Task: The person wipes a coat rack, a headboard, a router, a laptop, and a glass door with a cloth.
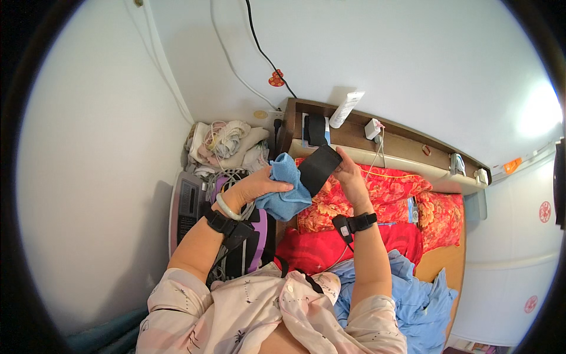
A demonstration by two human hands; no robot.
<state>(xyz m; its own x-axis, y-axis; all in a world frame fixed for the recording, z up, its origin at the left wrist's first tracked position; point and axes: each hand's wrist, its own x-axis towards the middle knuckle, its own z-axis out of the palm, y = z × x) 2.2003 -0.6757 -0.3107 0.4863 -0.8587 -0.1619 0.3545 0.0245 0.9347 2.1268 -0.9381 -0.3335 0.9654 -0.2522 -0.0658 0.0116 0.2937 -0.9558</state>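
My left hand (252,188) grips a folded blue terry cloth (285,199), the thumb lying across its top. In my right hand (350,175) is the right end of a flat black panel (319,170), perhaps a strap or a thin case. The cloth touches or overlaps the panel's left side; which of the two cannot be told. Just beyond them, another black item (315,129) lies on a blue-and-white packet on the headboard shelf (353,142). Both wrists wear black bands, and a pale bangle (226,208) circles the left one.
A white tube (346,110) and a white charger (373,129) with a cable stand on the shelf. Red floral pillows (389,190), a red blanket (309,252) and blue fabric (407,296) cover the bed. Left are bundled cloths (230,141), coiled cables and a keyboard-like device (189,203).
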